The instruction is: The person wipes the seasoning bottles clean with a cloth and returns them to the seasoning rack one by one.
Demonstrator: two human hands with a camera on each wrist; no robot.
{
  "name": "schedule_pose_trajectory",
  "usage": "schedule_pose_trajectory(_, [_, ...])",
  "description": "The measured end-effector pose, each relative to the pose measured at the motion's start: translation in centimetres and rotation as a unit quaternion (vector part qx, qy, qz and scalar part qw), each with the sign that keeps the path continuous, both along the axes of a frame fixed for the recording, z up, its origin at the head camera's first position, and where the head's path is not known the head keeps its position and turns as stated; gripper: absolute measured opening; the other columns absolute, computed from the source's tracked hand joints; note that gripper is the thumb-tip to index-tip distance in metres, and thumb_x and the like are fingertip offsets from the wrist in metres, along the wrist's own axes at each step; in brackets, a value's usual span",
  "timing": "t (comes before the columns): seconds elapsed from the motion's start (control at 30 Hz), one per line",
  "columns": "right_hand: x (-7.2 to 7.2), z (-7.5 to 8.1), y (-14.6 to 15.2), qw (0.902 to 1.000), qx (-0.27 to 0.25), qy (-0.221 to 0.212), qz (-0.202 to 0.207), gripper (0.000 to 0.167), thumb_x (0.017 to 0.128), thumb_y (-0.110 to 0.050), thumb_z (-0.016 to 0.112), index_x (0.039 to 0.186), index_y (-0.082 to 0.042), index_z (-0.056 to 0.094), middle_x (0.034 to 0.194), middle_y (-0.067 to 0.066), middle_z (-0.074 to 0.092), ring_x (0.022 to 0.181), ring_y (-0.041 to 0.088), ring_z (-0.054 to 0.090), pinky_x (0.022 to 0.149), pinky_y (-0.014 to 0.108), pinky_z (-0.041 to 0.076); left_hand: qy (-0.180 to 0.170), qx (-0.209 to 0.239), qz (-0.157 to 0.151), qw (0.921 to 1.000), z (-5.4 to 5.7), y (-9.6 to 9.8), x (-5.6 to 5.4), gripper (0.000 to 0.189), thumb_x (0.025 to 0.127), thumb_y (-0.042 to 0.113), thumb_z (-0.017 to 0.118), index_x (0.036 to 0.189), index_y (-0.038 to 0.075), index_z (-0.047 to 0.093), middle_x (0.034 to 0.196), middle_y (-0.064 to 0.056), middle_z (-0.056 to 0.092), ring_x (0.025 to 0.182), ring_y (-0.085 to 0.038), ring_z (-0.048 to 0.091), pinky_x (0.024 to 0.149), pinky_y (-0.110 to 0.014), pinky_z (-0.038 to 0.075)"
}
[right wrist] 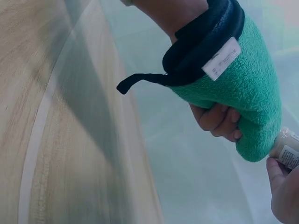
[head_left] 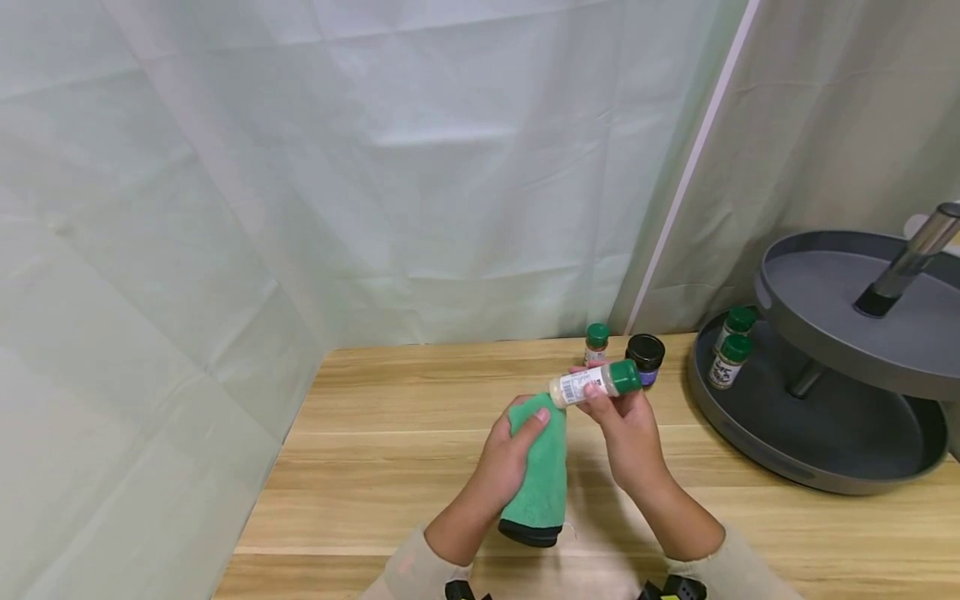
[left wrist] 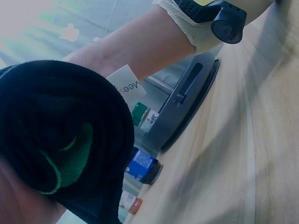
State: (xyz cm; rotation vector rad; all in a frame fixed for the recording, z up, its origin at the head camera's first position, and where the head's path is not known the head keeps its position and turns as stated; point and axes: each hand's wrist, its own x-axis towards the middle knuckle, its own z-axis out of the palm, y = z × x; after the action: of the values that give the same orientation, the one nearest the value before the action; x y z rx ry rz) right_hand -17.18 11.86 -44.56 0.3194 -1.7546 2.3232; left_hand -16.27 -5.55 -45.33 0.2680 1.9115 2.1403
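Observation:
My left hand grips a rolled green towel with a black hem. In the left wrist view the dark rolled end of the towel fills the left side. My right hand holds a spice jar with a green cap, tilted nearly sideways above the table. The jar's base meets the upper end of the towel. In the right wrist view a white tag and a black loop hang on the towel, and only the jar's bottom part shows at the edge.
A green-capped jar and a black-lidded jar stand near the table's back edge. On the right, a grey two-tier turntable carries two green-capped jars on its lower tier. Pale curtains hang behind the wooden table.

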Motion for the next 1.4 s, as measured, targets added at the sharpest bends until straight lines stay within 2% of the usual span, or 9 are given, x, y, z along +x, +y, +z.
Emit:
schedule_pose_trajectory(0.13, [0.2,0.0,0.0,0.9998,-0.004,0.009,0.015,0.029,0.104,-0.003,0.050,0.133,-0.002,0.046,0.126,0.004,0.067,0.119,0.012,0.065,0.097,0.028,0.055,0.003,-0.006,0.007,1.0000,-0.1,0.1,-0.1,0.037,0.105,0.040,0.051,0.130,0.012,0.055,0.093,0.001,0.062,0.078,-0.011,0.063,0.068,-0.028,0.055])
schedule_pose_trajectory(0.2, [0.2,0.0,-0.1,0.9997,-0.002,0.013,0.023,0.028,0.104,-0.002,0.050,0.132,-0.002,0.047,0.124,0.002,0.069,0.118,0.012,0.066,0.097,0.028,0.056,0.004,-0.009,0.016,0.9998,-0.1,0.1,-0.1,0.037,0.105,0.039,0.051,0.130,0.011,0.055,0.093,0.001,0.062,0.078,-0.011,0.062,0.068,-0.028,0.055])
schedule_pose_trajectory(0.4, [0.4,0.0,-0.1,0.9992,0.026,0.009,0.028,0.027,0.104,-0.004,0.051,0.131,-0.006,0.050,0.122,0.004,0.069,0.115,0.011,0.066,0.094,0.027,0.057,-0.002,-0.010,0.041,0.9991,0.1,-0.1,-0.3,0.036,0.105,0.042,0.050,0.130,0.015,0.054,0.096,0.000,0.062,0.078,-0.011,0.062,0.068,-0.028,0.055])
schedule_pose_trajectory(0.63, [0.3,-0.2,0.1,0.9983,0.044,0.018,0.034,0.028,0.105,-0.006,0.050,0.133,-0.002,0.048,0.121,0.003,0.068,0.113,0.010,0.067,0.091,0.026,0.058,0.007,-0.014,0.055,0.9984,0.4,-0.6,-0.5,0.040,0.104,0.048,0.051,0.129,0.017,0.055,0.096,0.000,0.062,0.079,-0.012,0.061,0.069,-0.028,0.055])
schedule_pose_trajectory(0.73, [0.2,-0.3,0.2,0.9984,0.043,0.022,0.029,0.026,0.105,-0.007,0.050,0.131,-0.003,0.049,0.120,0.002,0.069,0.112,0.009,0.067,0.091,0.026,0.058,0.009,-0.012,0.051,0.9986,0.6,-0.6,-0.4,0.040,0.104,0.048,0.051,0.129,0.017,0.054,0.096,0.000,0.061,0.080,-0.013,0.061,0.070,-0.029,0.054])
schedule_pose_trajectory(1.03, [-0.2,-0.3,0.5,0.9998,0.004,0.017,0.010,0.024,0.105,-0.004,0.049,0.129,-0.009,0.052,0.120,0.000,0.069,0.113,0.009,0.067,0.092,0.027,0.058,0.014,-0.010,0.013,0.9998,1.0,-0.4,0.2,0.036,0.104,0.042,0.053,0.130,0.017,0.056,0.092,0.001,0.060,0.078,-0.012,0.061,0.068,-0.029,0.055])
schedule_pose_trajectory(1.2, [-0.2,0.0,0.5,0.9996,-0.018,0.007,0.020,0.027,0.106,-0.007,0.048,0.133,-0.004,0.047,0.120,-0.001,0.068,0.114,0.008,0.066,0.093,0.026,0.057,0.027,-0.011,0.007,0.9996,1.0,-0.2,0.3,0.035,0.104,0.039,0.054,0.129,0.013,0.057,0.091,0.001,0.061,0.076,-0.011,0.062,0.067,-0.029,0.055])
schedule_pose_trajectory(1.4, [0.1,0.3,0.4,0.9984,-0.038,0.020,0.038,0.025,0.106,-0.004,0.048,0.130,-0.008,0.050,0.121,0.006,0.069,0.112,0.010,0.068,0.092,0.027,0.058,0.025,-0.020,0.005,0.9995,0.5,-0.1,0.2,0.033,0.104,0.040,0.055,0.127,0.017,0.058,0.094,0.001,0.063,0.078,-0.011,0.063,0.068,-0.028,0.055])
